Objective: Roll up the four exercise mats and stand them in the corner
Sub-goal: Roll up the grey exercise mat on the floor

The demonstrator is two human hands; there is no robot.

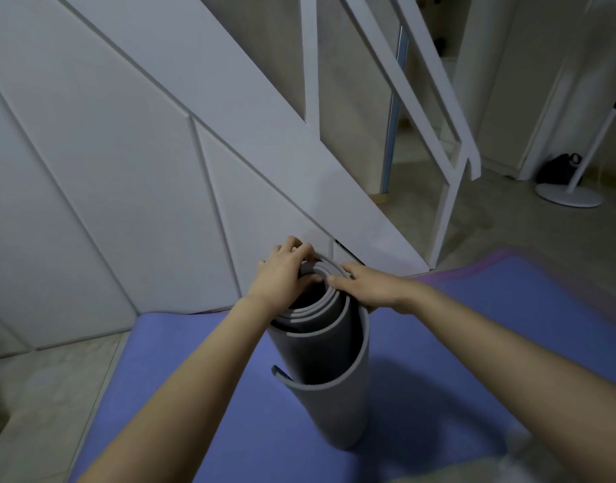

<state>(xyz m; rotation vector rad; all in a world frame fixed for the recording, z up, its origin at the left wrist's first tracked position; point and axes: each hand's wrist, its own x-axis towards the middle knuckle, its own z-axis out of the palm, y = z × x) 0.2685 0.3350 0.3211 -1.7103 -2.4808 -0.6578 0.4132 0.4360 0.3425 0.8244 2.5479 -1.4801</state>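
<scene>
Purple mat (195, 378) underfoot — left hand (285, 270) grips grey roll (320, 350) rim, right hand (366, 285) rests flat.

L hand (285, 273) curled, R hand (367, 285) flat.

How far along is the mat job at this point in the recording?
Done: one grey mat is rolled, loosely, its outer flap hanging free, and stands upright on a blue mat. In hand: the left hand grips the roll's top rim, the right hand presses on it. Left: the blue mat lies flat, unrolled; no other rolled mats show.
</scene>
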